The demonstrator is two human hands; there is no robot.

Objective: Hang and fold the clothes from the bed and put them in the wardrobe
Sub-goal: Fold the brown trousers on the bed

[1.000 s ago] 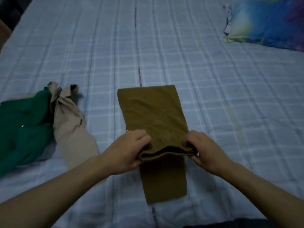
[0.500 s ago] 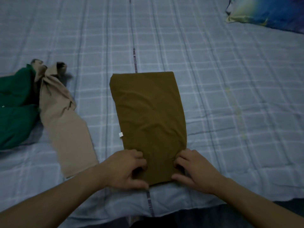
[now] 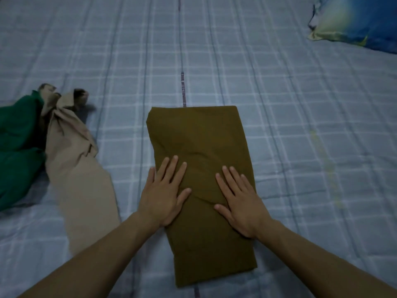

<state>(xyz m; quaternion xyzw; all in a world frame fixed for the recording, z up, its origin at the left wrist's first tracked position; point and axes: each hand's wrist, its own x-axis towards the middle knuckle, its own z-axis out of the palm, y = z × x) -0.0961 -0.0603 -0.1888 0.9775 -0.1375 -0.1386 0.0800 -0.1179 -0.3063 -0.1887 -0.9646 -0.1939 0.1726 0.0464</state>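
Far left: green garment (image 3: 16,147) crumpled on bed (image 3: 279,104), beige trousers (image 3: 79,179) touching its right side. Centre: olive folded garment (image 3: 202,147) flat on checked sheet. Left hand (image 3: 164,194) & right hand (image 3: 240,201) both spread flat, palms pressing it. Top right: blue-green pillow (image 3: 361,20).

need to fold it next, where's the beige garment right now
In the head view the beige garment lies crumpled on the bed's left side, between the green garment and the folded olive garment.
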